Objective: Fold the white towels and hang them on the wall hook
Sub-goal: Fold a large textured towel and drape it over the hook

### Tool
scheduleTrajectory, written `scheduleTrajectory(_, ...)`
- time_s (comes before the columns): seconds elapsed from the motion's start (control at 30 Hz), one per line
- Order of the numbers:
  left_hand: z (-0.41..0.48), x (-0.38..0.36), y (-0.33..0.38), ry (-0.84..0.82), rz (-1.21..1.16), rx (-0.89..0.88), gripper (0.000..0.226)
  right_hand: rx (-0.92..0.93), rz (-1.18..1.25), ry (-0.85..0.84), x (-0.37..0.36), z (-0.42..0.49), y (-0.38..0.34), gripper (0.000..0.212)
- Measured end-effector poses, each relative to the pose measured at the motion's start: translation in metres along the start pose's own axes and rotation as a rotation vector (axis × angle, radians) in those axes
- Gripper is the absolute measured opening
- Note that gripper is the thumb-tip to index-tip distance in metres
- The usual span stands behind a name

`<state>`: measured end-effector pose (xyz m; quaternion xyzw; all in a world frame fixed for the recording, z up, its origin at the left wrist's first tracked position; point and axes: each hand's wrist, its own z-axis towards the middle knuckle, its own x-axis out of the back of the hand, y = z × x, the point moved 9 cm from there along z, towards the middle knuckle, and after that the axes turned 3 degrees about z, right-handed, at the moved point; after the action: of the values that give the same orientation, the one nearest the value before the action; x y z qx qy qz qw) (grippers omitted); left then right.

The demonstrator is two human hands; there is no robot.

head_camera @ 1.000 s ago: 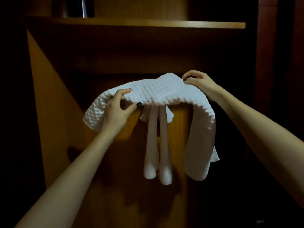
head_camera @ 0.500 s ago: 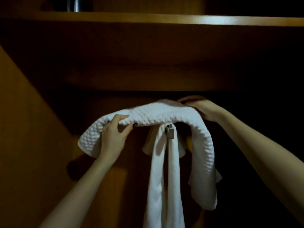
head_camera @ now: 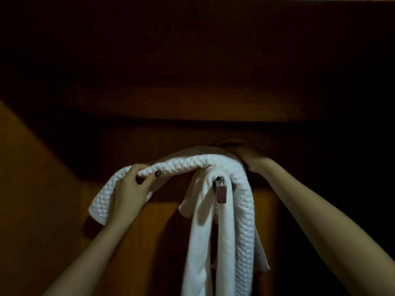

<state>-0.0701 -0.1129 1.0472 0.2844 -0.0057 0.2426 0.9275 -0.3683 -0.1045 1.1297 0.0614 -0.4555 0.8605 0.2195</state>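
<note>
Head view: waffle-weave towel (head_camera: pixel 192 165) now lowered over wall hook (head_camera: pixel 221 190), above smooth towel (head_camera: pixel 201 242) already hung. Left hand (head_camera: pixel 130 189), right hand (head_camera: pixel 245 155) both clamped on it; release pending.

Waffle-textured white towel (head_camera: pixel 192 163) arched over towel-draped wall hook (head_camera: pixel 221 190)

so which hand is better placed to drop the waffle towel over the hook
Probably the right hand. It grips the waffle towel just above and behind the metal hook, where a smooth towel already hangs. The left hand holds the far end, well off to the side.
</note>
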Motion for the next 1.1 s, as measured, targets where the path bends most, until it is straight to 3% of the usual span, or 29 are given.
scheduleTrajectory(0.2, -0.033, -0.021, -0.020, -0.132, -0.083, 0.008, 0.012, 0.036, -0.185, 0.105, -0.002, -0.026, 0.002, 0.027)
scheduleTrajectory(0.33, -0.041, -0.026, -0.016, -0.160, -0.203, 0.006, 0.027, 0.164, -0.076, 0.158, 0.012, -0.077, -0.016, 0.014)
scheduleTrajectory(0.4, -0.047, -0.020, -0.007, -0.082, -0.200, -0.086, 0.044, 0.221, -0.079, 0.123, 0.008, -0.103, -0.012, 0.018)
scheduleTrajectory(0.53, -0.038, -0.017, 0.024, 0.051, 0.085, -0.357, 0.047, 0.188, -0.098, 0.054, -0.001, -0.125, 0.011, 0.038)
scheduleTrajectory(0.67, -0.016, -0.051, 0.061, -0.196, -0.020, -0.445, 0.048, 0.178, -0.194, 0.074, -0.004, -0.125, 0.006, 0.049)
scheduleTrajectory(0.8, -0.005, -0.065, 0.087, -0.245, -0.130, -0.446, 0.039, 0.122, -0.304, 0.092, -0.008, -0.128, 0.012, 0.059)
scheduleTrajectory(0.97, 0.003, -0.058, 0.097, -0.196, -0.105, -0.497, 0.019, 0.207, -0.490, 0.314, 0.005, -0.132, 0.004, 0.030)
scheduleTrajectory(1.1, 0.003, -0.050, 0.106, -0.127, -0.061, -0.580, 0.012, 0.277, -0.464, 0.454, 0.023, -0.129, -0.012, 0.025)
